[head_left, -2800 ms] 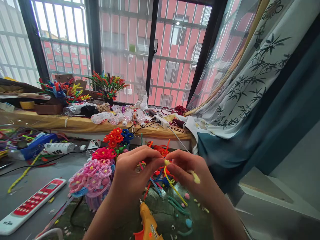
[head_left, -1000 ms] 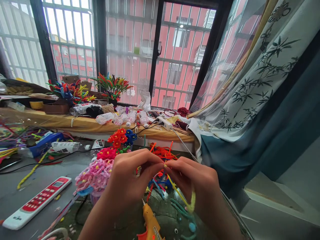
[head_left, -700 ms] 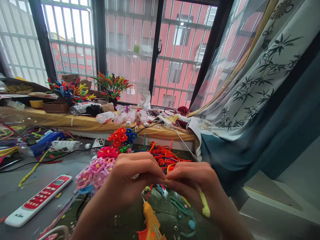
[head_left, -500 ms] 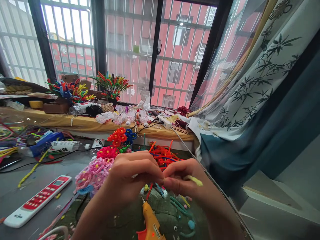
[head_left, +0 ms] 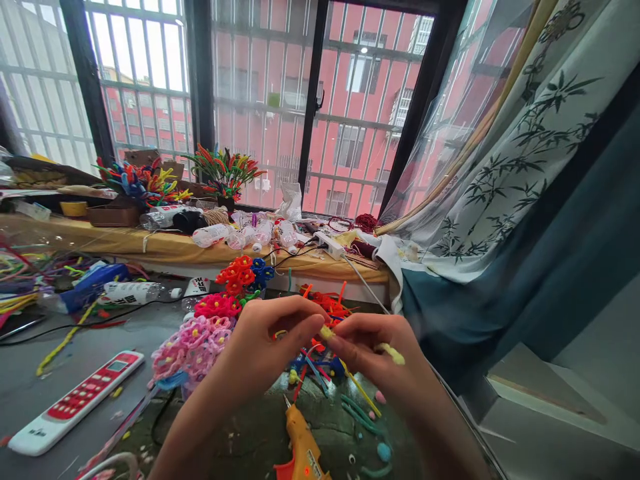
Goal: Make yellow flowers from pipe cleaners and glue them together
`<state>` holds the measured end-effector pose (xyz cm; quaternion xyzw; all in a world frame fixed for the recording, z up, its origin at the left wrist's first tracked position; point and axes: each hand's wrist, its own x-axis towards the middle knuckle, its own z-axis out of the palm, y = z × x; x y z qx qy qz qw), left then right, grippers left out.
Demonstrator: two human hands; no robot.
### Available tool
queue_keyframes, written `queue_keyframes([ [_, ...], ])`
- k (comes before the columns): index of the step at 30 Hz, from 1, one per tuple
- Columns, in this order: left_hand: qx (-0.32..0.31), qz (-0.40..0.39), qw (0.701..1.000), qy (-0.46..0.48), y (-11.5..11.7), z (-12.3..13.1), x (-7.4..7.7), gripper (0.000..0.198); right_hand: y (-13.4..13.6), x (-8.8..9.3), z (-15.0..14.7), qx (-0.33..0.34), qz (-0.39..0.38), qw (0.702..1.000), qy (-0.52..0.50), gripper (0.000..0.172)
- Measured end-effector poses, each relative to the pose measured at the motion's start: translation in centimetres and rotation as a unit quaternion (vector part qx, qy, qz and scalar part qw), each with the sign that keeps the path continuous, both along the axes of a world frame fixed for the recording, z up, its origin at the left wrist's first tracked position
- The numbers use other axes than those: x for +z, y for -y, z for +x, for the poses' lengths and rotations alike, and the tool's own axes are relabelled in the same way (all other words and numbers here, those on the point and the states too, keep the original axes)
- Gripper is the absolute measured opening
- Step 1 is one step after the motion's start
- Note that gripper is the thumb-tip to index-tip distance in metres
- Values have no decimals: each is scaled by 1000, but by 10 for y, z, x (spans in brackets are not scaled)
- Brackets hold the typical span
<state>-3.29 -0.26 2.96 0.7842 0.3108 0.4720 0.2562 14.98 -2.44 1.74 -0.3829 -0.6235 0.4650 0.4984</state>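
A short pale yellow fuzzy stem (head_left: pixel 327 332) runs between my fingertips, and its other end sticks out past my right palm. My left hand (head_left: pixel 280 337) is closed, thumb and forefinger pinching at the stem's left end. My right hand (head_left: pixel 377 340) is closed around the stem, with thumb and fingers pressed together. Below them a yellow glue gun (head_left: pixel 303 443) lies on the dark mat. Pink fuzzy flowers (head_left: pixel 193 350) stand left of my left hand, with red flowers (head_left: pixel 235 275) and blue flowers (head_left: pixel 261 272) behind. Red fuzzy stems (head_left: pixel 327 303) lie behind my hands.
At the left lie a white and red remote (head_left: pixel 77 403), a plastic bottle (head_left: pixel 133 293) and a black cable. Teal stems (head_left: pixel 360 417) and a blue pompom (head_left: pixel 383 452) are at the lower right. The window sill (head_left: pixel 170 247) holds more bottles and fuzzy plants.
My left thumb and fingers have shifted and raised slightly, exposing the yellow stem between my fingertips. My right hand has turned a little. More blue and yellow stems show beneath.
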Motion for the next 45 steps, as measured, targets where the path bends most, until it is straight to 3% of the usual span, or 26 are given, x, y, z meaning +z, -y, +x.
queue_keyframes([
  [3,18,-23,999,-39,-3,0,-5,31,2,0,-2,-27,43,998,28,20],
  [7,55,15,994,-94,-5,3,-10,40,-1,-2,-1,-23,51,998,41,19],
  [12,66,58,993,-85,-8,10,-13,38,-7,-4,0,-6,32,999,10,24],
  [21,55,49,994,-82,-9,13,-15,36,-13,-6,-1,50,-35,998,-13,34],
  [30,50,55,993,-89,-11,20,-22,35,-17,-9,-1,74,-31,995,-59,40],
  [34,82,95,989,-80,-9,18,-19,36,-16,-7,0,23,-3,1000,14,34],
  [37,162,224,959,-56,-2,16,-14,25,-15,-7,-2,-56,57,991,109,29],
  [39,92,263,958,-75,4,17,-11,11,-16,-8,-4,-96,98,979,151,23],
  [41,-2,227,969,-98,9,21,-10,20,-15,-9,-8,-115,125,971,171,16],
  [43,-1,216,972,-98,12,26,-11,7,-13,-8,-10,-126,131,967,179,14],
  [45,23,209,975,-75,12,28,-12,11,-12,-7,-10,-133,118,968,177,14],
])
